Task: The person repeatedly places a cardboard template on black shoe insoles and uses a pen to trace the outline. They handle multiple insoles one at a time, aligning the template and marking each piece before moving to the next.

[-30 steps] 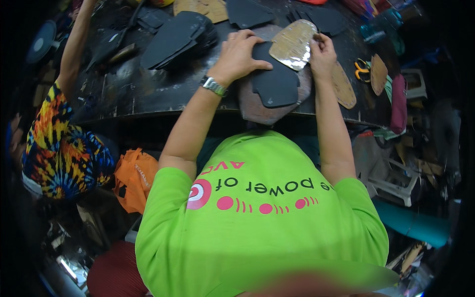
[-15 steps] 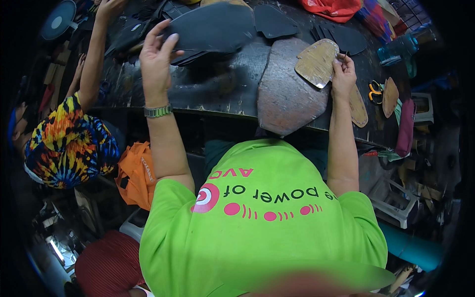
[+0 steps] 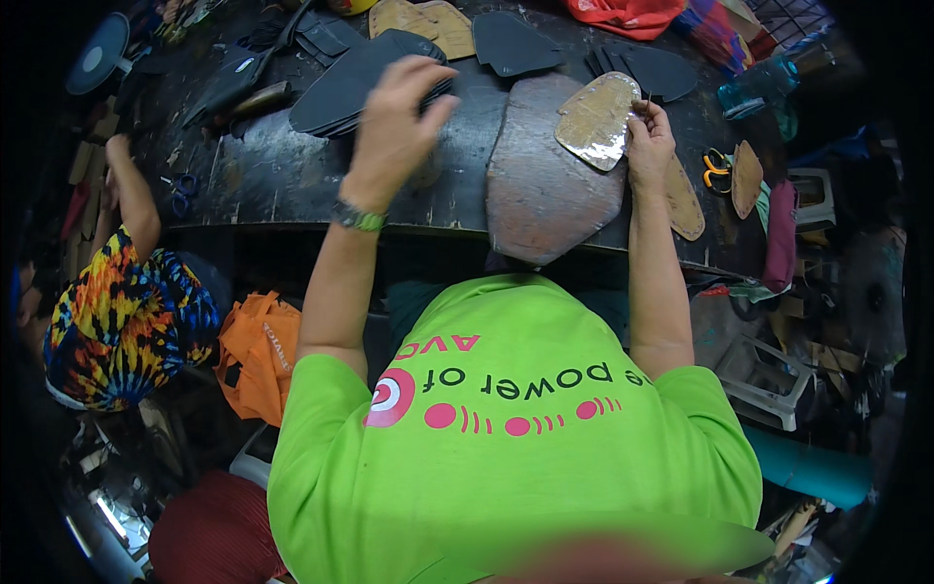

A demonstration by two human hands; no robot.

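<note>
— Hands first: how are they seen?

— Left hand (image 3: 397, 122) is raised over the dark worktop (image 3: 263, 175), its fingers spread and loosely curled above a stack of dark cut pieces (image 3: 355, 83). Whether the top piece is touched or gripped cannot be told. A wristwatch (image 3: 357, 217) is worn just below that hand.

— And the other?

— Right hand (image 3: 650, 146) is closed on the edge of a shiny gold-coloured sole-shaped piece (image 3: 596, 119), which is held tilted just to the left of that hand.

— What is found under the gold piece?

— A large reddish-brown slab (image 3: 545, 185) is laid on the worktop between the two hands, and the gold piece is held over its upper right corner.

— What is seen beyond the right hand?

— A tan sole-shaped piece (image 3: 684, 200) is lying just right of the wrist, and orange-handled scissors (image 3: 716, 167) are placed further to the right, beside another brown cutout (image 3: 746, 178).

— Anybody nearby?

— A person in a tie-dye shirt (image 3: 122, 321) is seated well to the left of the left hand, one arm stretched onto the worktop.
</note>
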